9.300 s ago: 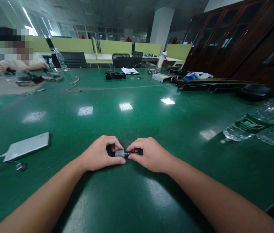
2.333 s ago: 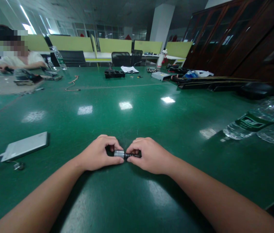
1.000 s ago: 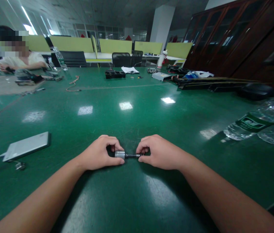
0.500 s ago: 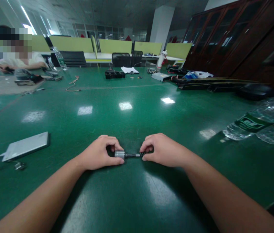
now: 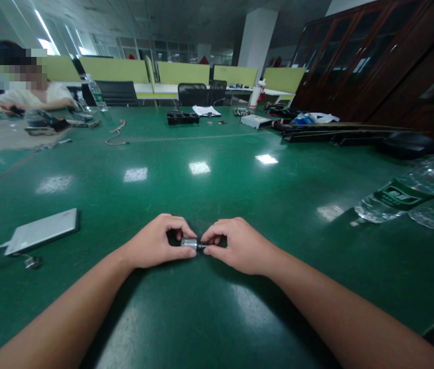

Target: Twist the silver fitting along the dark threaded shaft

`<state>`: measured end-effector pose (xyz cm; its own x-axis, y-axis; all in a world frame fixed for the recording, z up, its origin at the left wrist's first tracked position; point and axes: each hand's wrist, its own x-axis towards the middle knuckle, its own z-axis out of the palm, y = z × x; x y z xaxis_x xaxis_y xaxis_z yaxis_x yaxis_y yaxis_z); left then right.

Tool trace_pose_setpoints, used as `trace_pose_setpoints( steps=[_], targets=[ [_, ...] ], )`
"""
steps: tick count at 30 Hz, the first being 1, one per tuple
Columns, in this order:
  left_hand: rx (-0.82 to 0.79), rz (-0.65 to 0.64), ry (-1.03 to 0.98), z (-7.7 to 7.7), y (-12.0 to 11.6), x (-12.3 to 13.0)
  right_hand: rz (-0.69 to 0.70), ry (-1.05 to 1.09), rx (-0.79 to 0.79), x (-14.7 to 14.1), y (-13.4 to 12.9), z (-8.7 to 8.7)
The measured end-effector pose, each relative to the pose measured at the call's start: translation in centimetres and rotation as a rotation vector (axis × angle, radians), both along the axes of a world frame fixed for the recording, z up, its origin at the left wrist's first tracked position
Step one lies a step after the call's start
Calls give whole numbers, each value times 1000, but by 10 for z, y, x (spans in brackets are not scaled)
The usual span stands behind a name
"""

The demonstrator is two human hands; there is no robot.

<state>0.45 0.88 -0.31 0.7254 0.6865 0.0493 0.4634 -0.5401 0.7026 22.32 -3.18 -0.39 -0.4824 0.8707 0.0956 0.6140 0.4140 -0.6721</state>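
Observation:
A silver metal cylinder (image 5: 189,243) lies level just above or on the green table (image 5: 217,195), pinched between the thumb and fingers of my left hand (image 5: 161,241). From its right end sticks out a short dark shaft (image 5: 200,246). The thumb and fingertips of my right hand (image 5: 235,246) close round the right part of this dark shaft and hide its end. Only a small gap separates the fingertips of the two hands.
A silver flat box (image 5: 43,230) with a white cable lies at the left. Clear water bottles (image 5: 393,197) lie at the right. Farther back are a black tray (image 5: 182,118), dark panels (image 5: 316,134) and a seated person (image 5: 32,95).
My right hand has moved left, close to my left hand. The shaft between the hands now shows much less of its length. My left hand has kept its place on the cylinder.

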Motion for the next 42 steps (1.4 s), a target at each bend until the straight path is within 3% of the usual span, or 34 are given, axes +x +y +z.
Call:
trace_pose_setpoints(
  steps=[13, 42],
  targets=[
    [47, 55, 28, -1, -2, 3, 14, -56, 112, -2, 1, -5],
    [56, 49, 43, 1, -2, 3, 13, -153, 12, 9, 1, 9]
  ],
)
